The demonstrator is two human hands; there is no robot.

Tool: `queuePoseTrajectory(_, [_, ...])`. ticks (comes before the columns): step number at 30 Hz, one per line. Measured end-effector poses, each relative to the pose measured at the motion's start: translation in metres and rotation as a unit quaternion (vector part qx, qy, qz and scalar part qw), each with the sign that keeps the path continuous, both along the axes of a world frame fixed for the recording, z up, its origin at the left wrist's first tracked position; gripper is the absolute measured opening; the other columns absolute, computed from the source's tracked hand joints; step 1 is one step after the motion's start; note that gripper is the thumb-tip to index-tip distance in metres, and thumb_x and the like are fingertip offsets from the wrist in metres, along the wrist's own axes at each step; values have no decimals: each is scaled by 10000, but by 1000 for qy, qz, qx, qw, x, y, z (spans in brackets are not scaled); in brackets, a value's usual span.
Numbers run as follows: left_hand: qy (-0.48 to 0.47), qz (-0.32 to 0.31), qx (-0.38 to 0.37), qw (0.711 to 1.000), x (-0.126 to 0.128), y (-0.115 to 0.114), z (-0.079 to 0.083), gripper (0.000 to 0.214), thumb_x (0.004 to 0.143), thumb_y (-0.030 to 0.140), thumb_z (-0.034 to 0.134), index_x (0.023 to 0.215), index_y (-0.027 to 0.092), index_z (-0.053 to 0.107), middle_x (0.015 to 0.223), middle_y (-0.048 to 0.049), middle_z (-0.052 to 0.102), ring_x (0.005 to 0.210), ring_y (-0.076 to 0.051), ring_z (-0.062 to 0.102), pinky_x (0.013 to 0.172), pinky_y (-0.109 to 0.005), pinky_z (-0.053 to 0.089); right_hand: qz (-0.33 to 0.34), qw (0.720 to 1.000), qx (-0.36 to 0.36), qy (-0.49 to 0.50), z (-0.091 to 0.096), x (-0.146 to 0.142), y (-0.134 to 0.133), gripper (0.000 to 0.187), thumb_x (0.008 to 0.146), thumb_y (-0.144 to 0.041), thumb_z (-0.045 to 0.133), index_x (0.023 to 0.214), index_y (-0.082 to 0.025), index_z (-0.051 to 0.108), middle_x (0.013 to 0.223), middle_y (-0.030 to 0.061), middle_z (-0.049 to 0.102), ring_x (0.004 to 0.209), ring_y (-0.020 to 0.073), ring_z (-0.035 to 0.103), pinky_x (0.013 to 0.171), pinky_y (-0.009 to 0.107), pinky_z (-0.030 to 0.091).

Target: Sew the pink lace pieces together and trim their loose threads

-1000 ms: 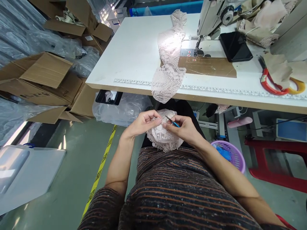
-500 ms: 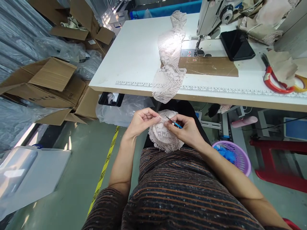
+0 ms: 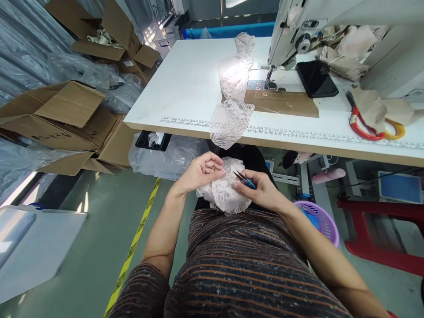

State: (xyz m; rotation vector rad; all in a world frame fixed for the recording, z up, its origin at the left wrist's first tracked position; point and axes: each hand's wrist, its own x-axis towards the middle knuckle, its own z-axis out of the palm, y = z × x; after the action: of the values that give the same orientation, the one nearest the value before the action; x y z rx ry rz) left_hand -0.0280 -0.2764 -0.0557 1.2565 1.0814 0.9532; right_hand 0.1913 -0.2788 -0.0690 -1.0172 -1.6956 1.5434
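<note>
A bunched piece of pale pink lace (image 3: 230, 194) lies on my lap below the table edge. My left hand (image 3: 204, 171) is closed at its upper left edge, thumb and forefinger pinched on the lace; whether a thread is between them is too small to tell. My right hand (image 3: 261, 189) grips small blue thread snips (image 3: 247, 182), their dark blades apart and pointing up-left over the lace. Another lace strip (image 3: 230, 121) runs down the white sewing table (image 3: 188, 84) and hangs over its front edge.
A sewing machine (image 3: 288, 39) stands on the table, with a black phone (image 3: 316, 79) and red-handled scissors (image 3: 359, 126) to its right. Open cardboard boxes (image 3: 69, 110) are at the left. A purple basket (image 3: 326, 221) sits on the floor at right, near a red stool frame (image 3: 364, 225).
The snips' blades have spread apart and tilted downward to the right. My left hand has shifted slightly, and the lace on my lap has spread a little leftward. The camera view has tilted up.
</note>
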Motion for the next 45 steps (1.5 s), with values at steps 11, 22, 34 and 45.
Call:
queuePoseTrajectory(11, [-14, 197, 91, 976, 26, 57, -24, 387, 713, 504, 833, 807, 147, 717, 825, -57, 741, 729, -145, 658, 685, -257, 523, -207, 971, 47, -110, -15, 39, 28, 436, 733, -602, 750, 788, -177, 676, 703, 31, 664, 576, 125, 527, 532, 255, 425])
queuePoseTrajectory(22, [-427, 249, -169, 853, 47, 21, -50, 178, 830, 282, 563, 783, 172, 696, 800, -44, 769, 749, -147, 726, 819, -299, 586, -203, 977, 2, 69, -24, -42, 61, 620, 821, -731, 586, 902, -142, 761, 866, 123, 785, 396, 107, 503, 420, 290, 453])
queuePoseTrajectory(34, [-284, 261, -96, 918, 9, 14, -64, 197, 759, 356, 702, 775, 173, 630, 738, -20, 696, 673, -126, 645, 706, -251, 540, -257, 963, -15, 82, -8, -71, 66, 446, 664, -606, 759, 646, -194, 589, 561, -20, 524, 532, 119, 443, 516, 269, 397])
queuePoseTrajectory(45, [11, 286, 213, 934, -5, 18, -28, 282, 821, 479, 709, 901, 208, 700, 1073, -87, 725, 1083, -233, 653, 1003, -348, 480, -21, 934, 352, -61, 13, -21, -29, 128, 754, -173, 558, 805, -244, 464, 553, -70, 480, 443, 95, 339, 468, 250, 252])
